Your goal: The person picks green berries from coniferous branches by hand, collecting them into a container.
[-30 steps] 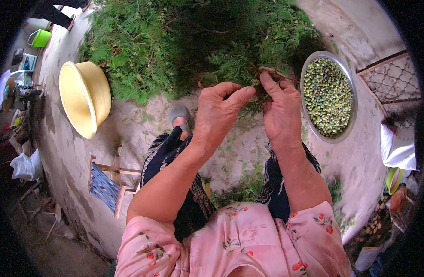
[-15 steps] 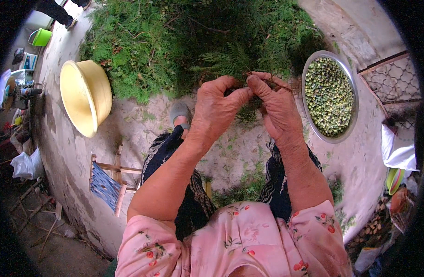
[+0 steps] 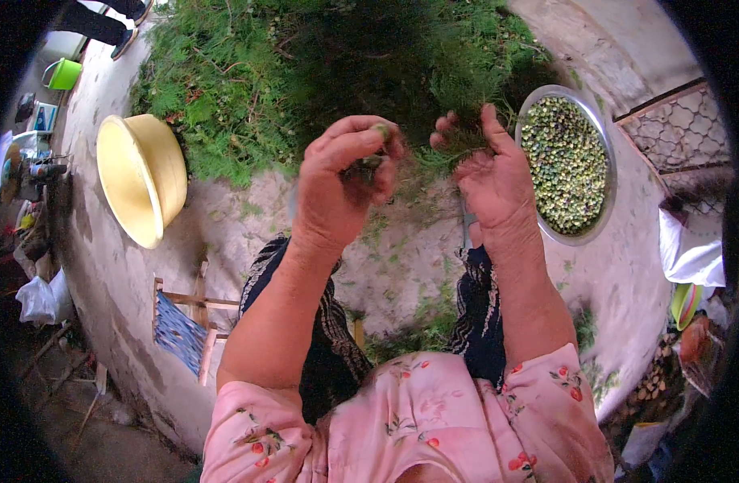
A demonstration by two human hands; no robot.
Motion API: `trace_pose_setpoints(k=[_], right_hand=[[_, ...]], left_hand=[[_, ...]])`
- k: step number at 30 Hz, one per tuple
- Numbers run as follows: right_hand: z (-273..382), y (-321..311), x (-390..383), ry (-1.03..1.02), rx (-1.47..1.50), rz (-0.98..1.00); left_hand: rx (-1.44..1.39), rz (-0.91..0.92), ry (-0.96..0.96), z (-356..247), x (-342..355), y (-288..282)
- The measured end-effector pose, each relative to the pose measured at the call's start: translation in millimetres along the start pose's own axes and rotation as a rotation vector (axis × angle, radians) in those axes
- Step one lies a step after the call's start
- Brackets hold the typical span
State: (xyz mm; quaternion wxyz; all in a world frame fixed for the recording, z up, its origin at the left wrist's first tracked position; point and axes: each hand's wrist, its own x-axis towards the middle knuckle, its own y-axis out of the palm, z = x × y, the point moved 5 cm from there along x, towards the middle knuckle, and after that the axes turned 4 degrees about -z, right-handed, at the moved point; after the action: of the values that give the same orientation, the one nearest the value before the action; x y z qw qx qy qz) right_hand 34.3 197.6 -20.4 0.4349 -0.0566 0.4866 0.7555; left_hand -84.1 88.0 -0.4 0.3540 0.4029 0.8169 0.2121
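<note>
My left hand (image 3: 341, 181) is curled closed, with a small green seed cone (image 3: 381, 129) showing at the thumb and fingertips; whatever else lies in the palm is shaded and blurred. To its right, my right hand (image 3: 498, 177) has its thumb spread away from the fingers. A feathery green sprig (image 3: 454, 151) crosses in front of those fingers, smeared by motion, and seems loose. Beyond both hands lies a big heap of cut evergreen branches (image 3: 224, 97). Close to my right hand stands a metal basin (image 3: 545, 231) filled with round green cones.
At left a pale yellow plastic tub (image 3: 164, 161) tips on its side. A folding stool (image 3: 180, 326) with a blue woven seat is nearer me. A bright green bucket (image 3: 63, 75) and another person's leg (image 3: 99, 26) appear far left. White bags (image 3: 691, 249) line the right wall.
My hands have parted after working together on a twig. The left fingers have curled in, the right thumb has opened out. The person at far left has stepped slightly.
</note>
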Motion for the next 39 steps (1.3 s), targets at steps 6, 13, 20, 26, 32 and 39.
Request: trace_pose_setpoints(k=[6, 13, 20, 26, 32, 39], right_hand=[[3, 4, -2, 0.003, 0.104, 0.068], [30, -15, -18, -0.358, -0.551, -0.150], [115, -168, -54, -0.676, -1.734, -0.132], [131, -357, -205, 0.431, -2.575, -0.100], [100, -280, -39, -0.270, -2.425, 0.151], [-108, -252, 112, -0.013, -1.556, 0.189]], left_hand=[[-0.010, -0.024, 0.025, -6, -2, 2], [-0.169, -0.060, 0.039, -6, 10, -17], [-0.459, 0.130, 0.011, -29, 12, -45], [-0.538, 0.265, -0.020, -41, 8, -62], [-0.497, 0.230, -0.022, -45, -7, -65], [-0.400, 0.006, 0.039, -52, -17, -77]])
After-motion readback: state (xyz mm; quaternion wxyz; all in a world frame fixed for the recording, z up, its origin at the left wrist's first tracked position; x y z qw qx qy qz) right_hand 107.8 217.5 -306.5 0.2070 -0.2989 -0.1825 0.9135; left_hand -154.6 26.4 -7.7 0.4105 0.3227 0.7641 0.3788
